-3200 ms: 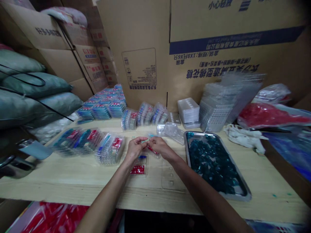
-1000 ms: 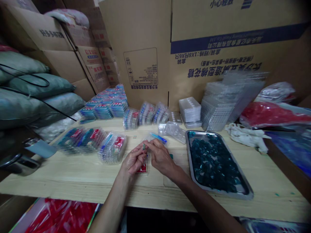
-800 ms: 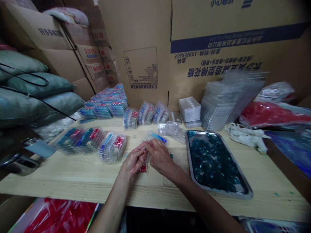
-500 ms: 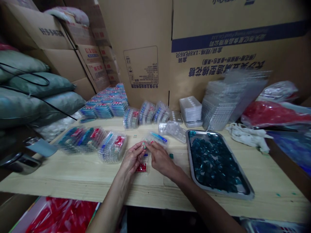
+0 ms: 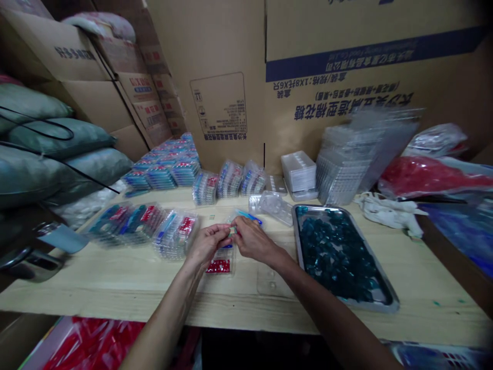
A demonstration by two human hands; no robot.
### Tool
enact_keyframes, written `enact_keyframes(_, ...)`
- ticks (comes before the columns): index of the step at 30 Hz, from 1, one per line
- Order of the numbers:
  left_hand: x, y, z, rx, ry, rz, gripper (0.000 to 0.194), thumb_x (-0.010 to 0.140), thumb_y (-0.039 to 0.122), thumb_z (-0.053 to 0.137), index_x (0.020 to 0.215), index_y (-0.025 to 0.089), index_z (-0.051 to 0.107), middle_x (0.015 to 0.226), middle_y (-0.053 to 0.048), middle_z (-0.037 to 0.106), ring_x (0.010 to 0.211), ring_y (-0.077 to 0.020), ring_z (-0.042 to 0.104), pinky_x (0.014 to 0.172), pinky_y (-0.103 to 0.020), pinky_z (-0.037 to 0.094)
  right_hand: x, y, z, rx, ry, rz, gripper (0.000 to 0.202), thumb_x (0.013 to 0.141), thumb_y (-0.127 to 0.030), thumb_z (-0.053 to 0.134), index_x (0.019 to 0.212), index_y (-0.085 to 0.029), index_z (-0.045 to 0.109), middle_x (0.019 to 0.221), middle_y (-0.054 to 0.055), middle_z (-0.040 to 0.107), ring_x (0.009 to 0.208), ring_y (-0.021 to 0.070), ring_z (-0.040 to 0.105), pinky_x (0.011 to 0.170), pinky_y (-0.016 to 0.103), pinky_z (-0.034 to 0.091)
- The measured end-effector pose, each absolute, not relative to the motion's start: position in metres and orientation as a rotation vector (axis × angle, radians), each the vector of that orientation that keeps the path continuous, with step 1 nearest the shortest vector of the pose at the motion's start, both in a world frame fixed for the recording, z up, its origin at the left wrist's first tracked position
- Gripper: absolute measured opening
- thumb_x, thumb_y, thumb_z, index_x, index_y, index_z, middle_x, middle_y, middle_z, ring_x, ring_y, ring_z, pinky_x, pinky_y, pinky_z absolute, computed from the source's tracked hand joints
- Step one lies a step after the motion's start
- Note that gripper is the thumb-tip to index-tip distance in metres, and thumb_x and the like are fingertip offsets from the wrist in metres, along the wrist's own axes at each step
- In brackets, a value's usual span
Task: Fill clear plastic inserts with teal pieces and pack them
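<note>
Over the middle of the table, my left hand (image 5: 210, 241) and my right hand (image 5: 252, 237) meet fingertip to fingertip. Both pinch a small green and pale piece (image 5: 232, 231) between them; its details are too small to make out. Just below the hands lies a clear tray with a red insert (image 5: 219, 265), partly hidden by my left hand. Behind my right hand a blue pen-like item (image 5: 248, 216) rests on clear plastic. To the right stands a metal tray (image 5: 393, 304) holding many dark teal pieces (image 5: 339, 257).
Stacks of filled clear packs (image 5: 175, 234) stand at the left and back. Clear plastic trays (image 5: 298, 172) are piled at the back right, near white gloves (image 5: 389, 210). A metal pot (image 5: 34, 264) sits at the left edge. Large cartons (image 5: 219, 61) wall off the back.
The small piece has turned between my fingertips, and my right fingers have closed around its other side. The dark green piece beside my right wrist no longer shows. The view has shifted slightly.
</note>
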State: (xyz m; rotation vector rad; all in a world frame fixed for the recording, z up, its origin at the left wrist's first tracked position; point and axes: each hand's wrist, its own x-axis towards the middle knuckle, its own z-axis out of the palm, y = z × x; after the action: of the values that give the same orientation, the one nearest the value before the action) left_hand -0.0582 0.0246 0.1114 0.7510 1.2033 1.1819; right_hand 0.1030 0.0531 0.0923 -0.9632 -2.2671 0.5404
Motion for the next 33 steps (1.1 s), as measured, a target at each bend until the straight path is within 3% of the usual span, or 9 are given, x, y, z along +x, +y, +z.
enact_keyframes(4, -0.060, 0.024, 0.111, 0.752, 1.173, 1.152, 0.029, 0.059, 0.013, 0.086, 0.085, 0.009, 0.073, 0.077, -0.006, 0.074, 0.063, -0.0097, 0.068, 0.063, -0.016, 0.056, 0.105, 0.055, 0.093, -0.946, -2.228, 0.604, 0.018, 0.088, -0.012, 0.049, 0.106, -0.015, 0.054, 0.091, 0.007, 0.063, 0.084, 0.0187, 0.058, 0.078, 0.030, 0.043)
enact_keyframes(7, -0.063, 0.025, 0.110, 0.750, 1.160, 1.208, 0.034, 0.058, 0.012, 0.086, 0.089, 0.011, 0.072, 0.071, -0.003, 0.073, 0.062, -0.0115, 0.069, 0.063, -0.018, 0.057, 0.104, 0.053, 0.091, -0.913, -2.199, 0.585, 0.027, 0.088, -0.009, 0.048, 0.113, -0.015, 0.053, 0.094, 0.007, 0.065, 0.087, 0.0184, 0.059, 0.080, 0.029, 0.043)
enact_keyframes(12, -0.063, 0.029, 0.106, 0.728, 1.191, 1.240, 0.034, 0.057, 0.013, 0.086, 0.089, 0.010, 0.074, 0.077, -0.006, 0.075, 0.066, -0.0119, 0.070, 0.065, -0.018, 0.057, 0.096, 0.050, 0.086, -0.975, -2.216, 0.534, 0.023, 0.091, -0.010, 0.044, 0.105, -0.015, 0.061, 0.098, 0.010, 0.067, 0.092, 0.0209, 0.061, 0.083, 0.032, 0.044)
enact_keyframes(19, -0.088, 0.057, 0.090, 1.025, 1.441, 1.251, 0.041, 0.059, 0.030, 0.082, 0.095, 0.013, 0.072, 0.075, -0.004, 0.072, 0.063, -0.0120, 0.065, 0.066, -0.024, 0.055, 0.098, 0.053, 0.074, -1.131, -2.202, 0.475, 0.046, 0.086, -0.007, 0.046, 0.130, -0.013, 0.055, 0.117, 0.014, 0.065, 0.108, 0.0232, 0.058, 0.093, 0.036, 0.044)
enact_keyframes(24, -0.104, 0.107, 0.089, 1.369, 1.582, 1.063, 0.028, 0.059, 0.029, 0.075, 0.079, 0.011, 0.071, 0.068, -0.003, 0.069, 0.060, -0.0135, 0.062, 0.064, -0.026, 0.051, 0.098, 0.042, 0.067, -1.284, -2.448, 0.374, 0.037, 0.080, -0.006, 0.050, 0.113, -0.014, 0.065, 0.117, 0.015, 0.063, 0.108, 0.0257, 0.054, 0.090, 0.037, 0.041)
enact_keyframes(28, -0.102, 0.135, 0.083, 1.611, 1.625, 0.822, 0.019, 0.055, 0.018, 0.072, 0.073, 0.012, 0.071, 0.059, 0.000, 0.065, 0.056, -0.0141, 0.057, 0.058, -0.025, 0.045, 0.097, 0.038, 0.061, -1.305, -2.486, 0.373, 0.041, 0.079, -0.006, 0.050, 0.118, -0.013, 0.062, 0.120, 0.015, 0.060, 0.110, 0.0264, 0.052, 0.089, 0.037, 0.040)
enact_keyframes(33, -0.103, 0.148, 0.080, 1.945, 1.620, 0.530, 0.012, 0.054, 0.013, 0.068, 0.065, 0.015, 0.072, 0.057, 0.000, 0.065, 0.059, -0.0159, 0.057, 0.063, -0.026, 0.044, 0.097, 0.039, 0.056, -1.301, -2.484, 0.373, 0.040, 0.079, -0.007, 0.049, 0.117, -0.015, 0.061, 0.118, 0.013, 0.059, 0.109, 0.0252, 0.051, 0.089, 0.036, 0.039)
